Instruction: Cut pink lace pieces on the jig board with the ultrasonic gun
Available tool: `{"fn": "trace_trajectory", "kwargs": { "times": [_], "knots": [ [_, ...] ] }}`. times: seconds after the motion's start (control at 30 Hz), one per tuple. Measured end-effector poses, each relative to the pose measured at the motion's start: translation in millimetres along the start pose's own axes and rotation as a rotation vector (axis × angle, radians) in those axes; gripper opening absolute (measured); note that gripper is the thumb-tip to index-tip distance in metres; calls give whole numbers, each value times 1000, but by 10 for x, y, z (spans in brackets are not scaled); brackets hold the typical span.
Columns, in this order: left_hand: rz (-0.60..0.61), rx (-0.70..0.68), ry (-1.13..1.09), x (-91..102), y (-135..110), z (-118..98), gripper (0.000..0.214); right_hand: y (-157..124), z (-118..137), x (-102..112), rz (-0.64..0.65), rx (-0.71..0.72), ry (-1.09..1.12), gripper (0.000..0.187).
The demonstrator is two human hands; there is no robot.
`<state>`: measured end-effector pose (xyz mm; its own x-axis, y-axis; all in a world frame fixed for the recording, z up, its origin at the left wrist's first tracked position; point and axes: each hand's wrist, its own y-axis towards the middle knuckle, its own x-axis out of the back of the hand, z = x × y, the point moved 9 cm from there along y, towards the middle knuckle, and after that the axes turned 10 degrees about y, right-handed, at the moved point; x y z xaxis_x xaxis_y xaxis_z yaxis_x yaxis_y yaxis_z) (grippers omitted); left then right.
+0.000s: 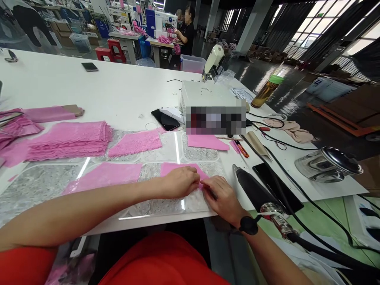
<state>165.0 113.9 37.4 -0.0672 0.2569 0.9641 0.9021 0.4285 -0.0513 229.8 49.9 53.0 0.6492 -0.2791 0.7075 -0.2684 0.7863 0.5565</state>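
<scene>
Pink fabric piece [172, 168] lies on the clear sheet [166, 206] at the table's [118, 91] near edge, under my left hand [181, 182], which presses it with loosely bent fingers, gripping nothing. My right hand [221, 198] touches its right corner, fingers curled; pinching or not, I cannot tell.

Pink lace cloth pieces [71, 139], matt and openwork, glossy clear plastic sheet [166, 206] over speckled grey pattern, smooth white table [113, 91], polished metal pot [326, 164], matt black heat tool [255, 190]
</scene>
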Motion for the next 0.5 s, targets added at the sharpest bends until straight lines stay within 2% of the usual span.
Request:
{"fn": "trace_trajectory", "kwargs": {
  "times": [0.3, 0.5],
  "knots": [
    [5, 51, -214, 98, -2, 107, 18, 12, 4, 51, -22, -45, 17, 17],
    [-52, 153, -400, 184, -48, 281, 18, 68, -62, 137, -76, -94, -106, 16]
  ]
}}
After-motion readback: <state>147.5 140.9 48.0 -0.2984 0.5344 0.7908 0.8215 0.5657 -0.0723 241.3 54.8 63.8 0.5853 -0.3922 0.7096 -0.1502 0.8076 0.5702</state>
